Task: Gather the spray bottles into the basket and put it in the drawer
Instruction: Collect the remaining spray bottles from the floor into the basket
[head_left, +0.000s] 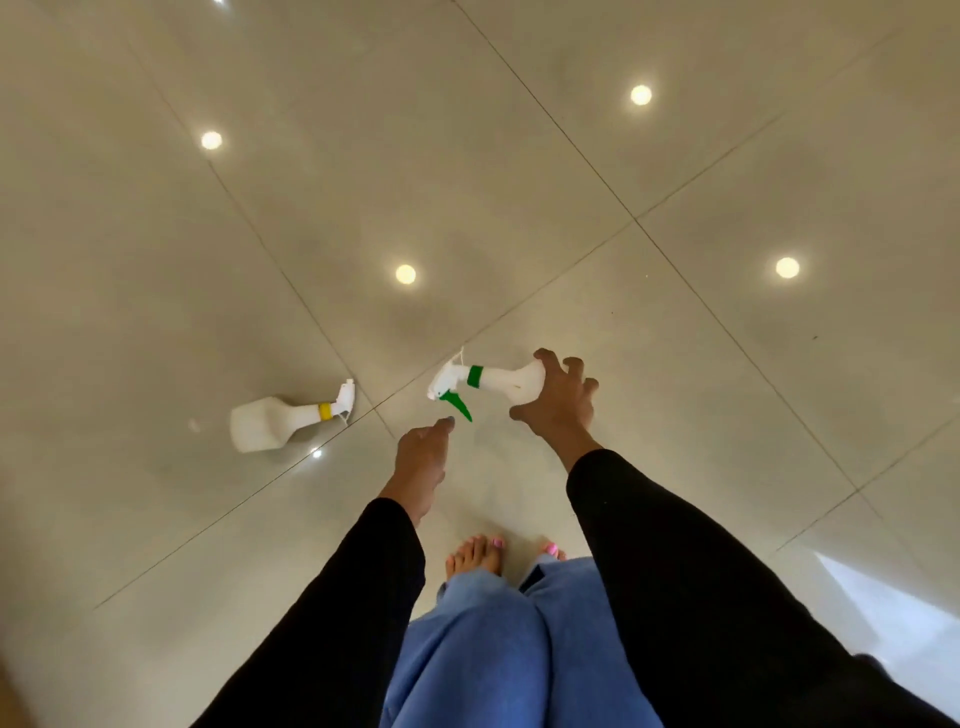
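A white spray bottle with a green collar and green trigger (488, 382) lies sideways just above the floor, its nozzle pointing left. My right hand (558, 402) is closed around its base end. My left hand (421, 462) reaches forward below the green trigger, fingers loosely curled, holding nothing. A second white spray bottle with a yellow collar (280, 421) lies on its side on the tiles to the left, apart from both hands. No basket or drawer is in view.
Glossy beige floor tiles (519, 156) with thin grout lines reflect round ceiling lights. My bare feet (478, 556) and blue trouser legs stand directly below the hands. A bright patch of light lies at the lower right.
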